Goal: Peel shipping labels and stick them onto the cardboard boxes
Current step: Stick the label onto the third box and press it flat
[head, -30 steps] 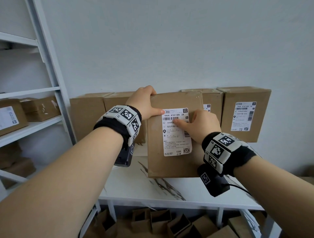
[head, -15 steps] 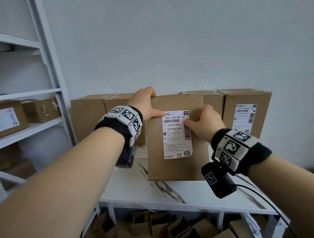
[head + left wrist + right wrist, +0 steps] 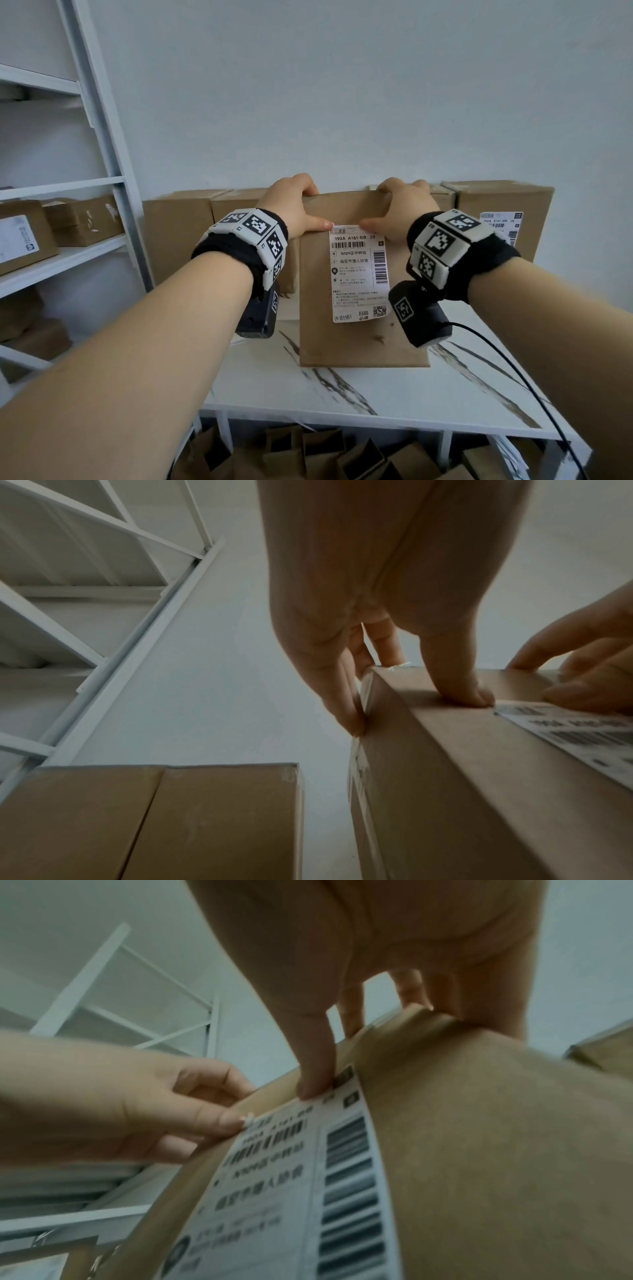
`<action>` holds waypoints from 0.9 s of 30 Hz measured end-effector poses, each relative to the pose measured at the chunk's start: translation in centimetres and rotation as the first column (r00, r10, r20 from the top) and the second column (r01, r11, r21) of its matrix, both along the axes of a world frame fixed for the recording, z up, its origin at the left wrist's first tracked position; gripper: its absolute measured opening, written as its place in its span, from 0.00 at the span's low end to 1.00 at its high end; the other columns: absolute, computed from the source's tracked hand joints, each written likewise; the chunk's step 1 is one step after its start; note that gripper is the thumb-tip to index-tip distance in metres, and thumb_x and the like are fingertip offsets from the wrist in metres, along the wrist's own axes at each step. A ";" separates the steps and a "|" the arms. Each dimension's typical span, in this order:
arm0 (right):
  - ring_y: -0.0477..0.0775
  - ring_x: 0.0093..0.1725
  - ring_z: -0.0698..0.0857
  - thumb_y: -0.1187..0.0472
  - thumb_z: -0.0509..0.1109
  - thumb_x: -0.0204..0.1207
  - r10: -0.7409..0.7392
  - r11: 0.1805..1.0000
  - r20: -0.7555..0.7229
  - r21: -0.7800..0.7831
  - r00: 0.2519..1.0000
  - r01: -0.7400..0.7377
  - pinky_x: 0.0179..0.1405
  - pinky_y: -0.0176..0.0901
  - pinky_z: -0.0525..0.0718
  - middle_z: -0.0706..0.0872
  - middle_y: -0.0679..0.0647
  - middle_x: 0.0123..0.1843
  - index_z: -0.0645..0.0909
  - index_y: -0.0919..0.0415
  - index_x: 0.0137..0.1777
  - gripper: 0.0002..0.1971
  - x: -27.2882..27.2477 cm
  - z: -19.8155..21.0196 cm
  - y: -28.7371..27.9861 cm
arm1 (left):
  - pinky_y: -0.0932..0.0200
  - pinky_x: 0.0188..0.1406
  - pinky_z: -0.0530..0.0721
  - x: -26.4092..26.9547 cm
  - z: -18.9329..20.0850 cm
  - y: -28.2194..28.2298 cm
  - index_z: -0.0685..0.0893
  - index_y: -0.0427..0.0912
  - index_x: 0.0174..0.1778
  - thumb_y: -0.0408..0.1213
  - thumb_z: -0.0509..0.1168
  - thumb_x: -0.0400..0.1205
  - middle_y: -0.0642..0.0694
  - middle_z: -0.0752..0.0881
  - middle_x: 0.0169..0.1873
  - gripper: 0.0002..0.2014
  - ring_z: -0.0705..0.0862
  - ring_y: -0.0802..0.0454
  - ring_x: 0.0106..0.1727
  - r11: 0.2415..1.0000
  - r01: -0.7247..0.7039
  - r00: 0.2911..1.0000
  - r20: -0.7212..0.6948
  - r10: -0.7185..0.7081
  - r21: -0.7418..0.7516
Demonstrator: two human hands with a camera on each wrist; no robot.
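Observation:
A tall cardboard box (image 3: 363,342) stands upright on the white marble table (image 3: 376,394). A white shipping label (image 3: 358,274) is stuck on its front face. My left hand (image 3: 294,209) grips the box's top left corner, fingers over the top edge and thumb pressed on the front beside the label's upper left corner. My right hand (image 3: 400,209) grips the top right corner the same way, its thumb at the label's top edge. In the left wrist view the box (image 3: 479,777) shows its side. The right wrist view shows the label (image 3: 291,1191) close up.
More cardboard boxes (image 3: 178,236) line the wall behind; the one at right (image 3: 496,219) carries a label. A white metal shelf rack (image 3: 102,137) with boxes stands at left. Open cardboard cartons (image 3: 325,452) lie under the table. A black cable (image 3: 513,377) trails from my right wrist.
My right hand left the middle of the label and moved up to the box's top right corner. The left hand stayed at the top left corner.

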State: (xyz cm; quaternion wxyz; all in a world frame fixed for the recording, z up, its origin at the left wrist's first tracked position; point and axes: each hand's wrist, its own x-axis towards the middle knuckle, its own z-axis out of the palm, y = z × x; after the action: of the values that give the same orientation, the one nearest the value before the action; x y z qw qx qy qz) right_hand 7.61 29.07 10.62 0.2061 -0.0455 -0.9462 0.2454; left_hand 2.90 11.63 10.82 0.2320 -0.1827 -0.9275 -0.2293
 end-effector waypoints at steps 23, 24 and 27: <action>0.57 0.71 0.73 0.55 0.78 0.68 0.170 0.981 -0.029 0.097 0.985 -0.167 0.67 0.43 0.72 0.66 0.58 0.77 0.61 0.49 0.80 0.42 -0.1 -0.8 2.8 | 0.56 0.57 0.74 1.4 -1.2 0.7 0.72 0.44 0.65 0.53 0.77 0.66 0.46 0.75 0.63 0.35 0.76 0.49 0.61 0.999 -0.034 0.999 -0.024 0.033 -0.031; 0.57 0.72 0.72 0.55 0.80 0.65 0.178 0.979 -0.021 0.100 0.984 -0.176 0.69 0.44 0.72 0.64 0.58 0.78 0.59 0.49 0.80 0.45 0.0 -1.0 2.8 | 0.54 0.59 0.75 1.6 -1.2 0.8 0.70 0.44 0.67 0.53 0.78 0.65 0.46 0.73 0.65 0.39 0.76 0.48 0.63 0.998 -0.036 0.999 -0.010 0.036 -0.045; 0.58 0.71 0.73 0.54 0.85 0.56 0.178 0.980 0.010 0.094 0.984 -0.178 0.70 0.52 0.76 0.59 0.56 0.79 0.54 0.48 0.81 0.56 0.3 -1.5 2.7 | 0.51 0.62 0.76 2.4 -1.4 1.1 0.64 0.42 0.72 0.55 0.81 0.59 0.45 0.68 0.69 0.50 0.75 0.46 0.66 0.993 -0.058 0.998 0.027 0.061 -0.102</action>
State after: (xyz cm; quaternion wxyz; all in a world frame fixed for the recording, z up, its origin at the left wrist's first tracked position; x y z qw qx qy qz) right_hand 7.89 31.73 9.15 0.1844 0.0488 -0.9572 0.2176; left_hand 5.25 12.72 9.38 0.2151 -0.1630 -0.9463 -0.1778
